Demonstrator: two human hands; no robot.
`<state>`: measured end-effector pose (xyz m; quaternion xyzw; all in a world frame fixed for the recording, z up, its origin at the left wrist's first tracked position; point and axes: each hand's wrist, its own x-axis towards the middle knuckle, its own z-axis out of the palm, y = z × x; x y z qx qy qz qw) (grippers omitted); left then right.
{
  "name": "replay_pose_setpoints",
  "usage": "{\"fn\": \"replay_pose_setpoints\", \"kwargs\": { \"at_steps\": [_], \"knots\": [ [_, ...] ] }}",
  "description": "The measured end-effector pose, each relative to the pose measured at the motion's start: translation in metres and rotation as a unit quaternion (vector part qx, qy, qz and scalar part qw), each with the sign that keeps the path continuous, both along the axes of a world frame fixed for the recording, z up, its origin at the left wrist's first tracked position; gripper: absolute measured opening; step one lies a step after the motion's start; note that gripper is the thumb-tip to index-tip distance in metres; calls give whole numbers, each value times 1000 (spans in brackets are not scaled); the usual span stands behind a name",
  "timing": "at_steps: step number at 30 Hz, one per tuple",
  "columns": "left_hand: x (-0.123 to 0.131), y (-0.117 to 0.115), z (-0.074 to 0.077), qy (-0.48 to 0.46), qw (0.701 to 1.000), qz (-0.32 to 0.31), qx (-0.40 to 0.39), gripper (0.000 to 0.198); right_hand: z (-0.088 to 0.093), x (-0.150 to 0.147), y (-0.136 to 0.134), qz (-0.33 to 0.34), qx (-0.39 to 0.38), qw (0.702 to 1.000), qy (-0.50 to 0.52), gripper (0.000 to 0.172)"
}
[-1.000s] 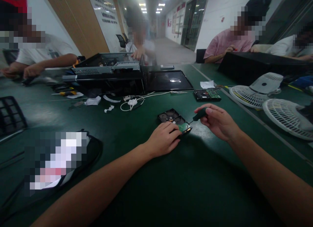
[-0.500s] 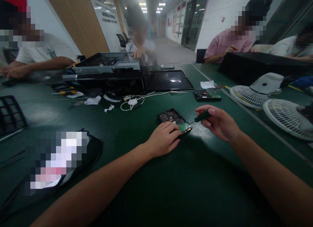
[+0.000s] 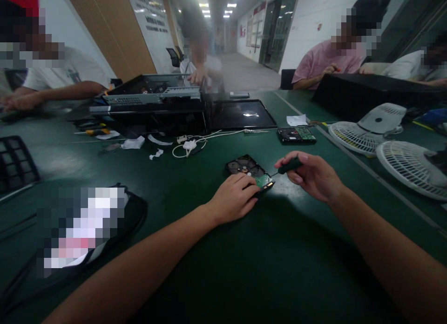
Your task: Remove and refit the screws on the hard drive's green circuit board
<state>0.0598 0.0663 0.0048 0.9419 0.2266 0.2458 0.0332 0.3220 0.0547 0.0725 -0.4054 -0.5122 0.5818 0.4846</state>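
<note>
A hard drive (image 3: pixel 245 165) lies on the green table with its black underside and green circuit board (image 3: pixel 262 180) facing up. My left hand (image 3: pixel 234 197) rests over its near left part, fingers closed on the drive and covering some of the board. In my right hand (image 3: pixel 311 175) is a screwdriver (image 3: pixel 289 165) with a dark green handle, held between thumb and fingers. Its thin shaft slants down to the left, and the tip is at the board's right edge. Whether the tip sits in a screw is too small to tell.
Beyond lies a second hard drive (image 3: pixel 297 135), beside a white cable (image 3: pixel 209 137) and a flat black panel (image 3: pixel 240 114). An opened computer case (image 3: pixel 150 100) stands at the back left. White fan parts (image 3: pixel 370 128) lie right, a black bag (image 3: pixel 134 207) left. Several people sit around.
The fingers of my right hand have shifted slightly around the screwdriver handle. My left hand and the hard drive stay in place.
</note>
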Motion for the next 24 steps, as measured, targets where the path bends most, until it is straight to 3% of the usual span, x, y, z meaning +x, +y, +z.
{"fn": "replay_pose_setpoints", "kwargs": {
  "at_steps": [17,24],
  "knots": [
    [-1,0,-1,5,1000,3,-1,27,2,-1,0,27,-32,999,0,37],
    [-1,0,1,8,1000,1,-4,27,-1,0,3,-50,1,999,-16,31]
  ]
}}
